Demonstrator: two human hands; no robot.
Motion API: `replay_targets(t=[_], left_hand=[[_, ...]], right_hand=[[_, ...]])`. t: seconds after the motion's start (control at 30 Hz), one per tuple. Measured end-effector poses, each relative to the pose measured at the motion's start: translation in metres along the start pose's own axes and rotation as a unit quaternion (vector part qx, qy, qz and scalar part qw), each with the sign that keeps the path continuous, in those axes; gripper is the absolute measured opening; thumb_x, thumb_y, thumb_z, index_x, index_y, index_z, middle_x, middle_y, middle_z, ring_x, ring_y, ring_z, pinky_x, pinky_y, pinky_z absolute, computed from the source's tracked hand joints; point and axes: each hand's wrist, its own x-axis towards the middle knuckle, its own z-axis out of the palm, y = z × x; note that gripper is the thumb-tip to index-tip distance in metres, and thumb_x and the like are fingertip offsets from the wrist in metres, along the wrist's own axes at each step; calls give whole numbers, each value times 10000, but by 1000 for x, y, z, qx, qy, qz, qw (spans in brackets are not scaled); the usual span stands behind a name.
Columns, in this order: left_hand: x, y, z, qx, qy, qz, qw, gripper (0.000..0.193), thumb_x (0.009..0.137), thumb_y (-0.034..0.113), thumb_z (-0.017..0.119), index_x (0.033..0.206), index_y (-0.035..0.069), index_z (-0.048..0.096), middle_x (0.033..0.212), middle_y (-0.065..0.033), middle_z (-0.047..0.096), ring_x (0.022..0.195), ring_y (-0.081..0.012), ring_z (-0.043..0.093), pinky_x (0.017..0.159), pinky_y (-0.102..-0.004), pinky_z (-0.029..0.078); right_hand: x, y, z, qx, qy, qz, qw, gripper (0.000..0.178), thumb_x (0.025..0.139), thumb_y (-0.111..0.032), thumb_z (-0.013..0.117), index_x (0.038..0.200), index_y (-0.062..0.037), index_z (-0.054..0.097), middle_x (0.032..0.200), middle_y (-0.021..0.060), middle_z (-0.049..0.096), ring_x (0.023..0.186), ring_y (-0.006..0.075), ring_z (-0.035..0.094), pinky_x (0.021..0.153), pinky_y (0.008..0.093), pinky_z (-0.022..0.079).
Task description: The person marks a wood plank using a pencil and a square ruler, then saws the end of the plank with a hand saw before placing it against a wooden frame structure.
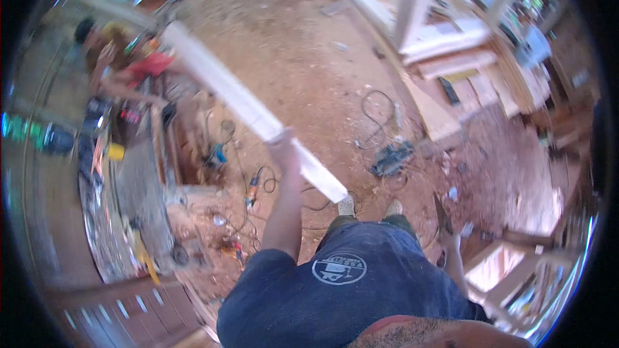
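While the pale board [238,96] spans diagonally above the dirt floor [309,71], the left hand [282,140] closes around it near its closer end, presumably to support and steady that end. To the board's right, the right hand [449,238] appears closed on a dark tapered piece [442,214], apparently to hold it clear of the board; blur obscures its kind. Beside the board's closer end, a bulky tool [392,159] lies right, an orange tool [253,186] left.

Long pale beam [242,100], slanting, dark tapered tool [442,214]

The left grip [282,144] holds a long pale board [238,98]
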Motion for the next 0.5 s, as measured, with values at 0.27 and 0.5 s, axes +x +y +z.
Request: replay_targets(t=[0.27, 0.5], left_hand=[[-38, 19, -29, 121, 48, 158, 979, 649, 895, 120, 800, 1409, -151, 510, 1265, -257, 695, 1131, -355, 701, 996, -428, 554], [-142, 72, 84, 227, -350, 276, 866, 521, 735, 171, 853, 1187, -14, 672, 1010, -205, 753, 934, -318, 763, 771, -440, 590]], right_hand=[[-48, -31, -21, -75, 64, 14, 995, 513, 871, -361, 788, 1270, -47, 719, 1145, 236, 764, 1108, 385, 734, 941, 463, 559], [-10, 16, -17, -101, -46, 110, 988, 512, 840, -444, 806, 1163, -48, 774, 1099, 232, 775, 1075, 380, 750, 893, 465, 579]])
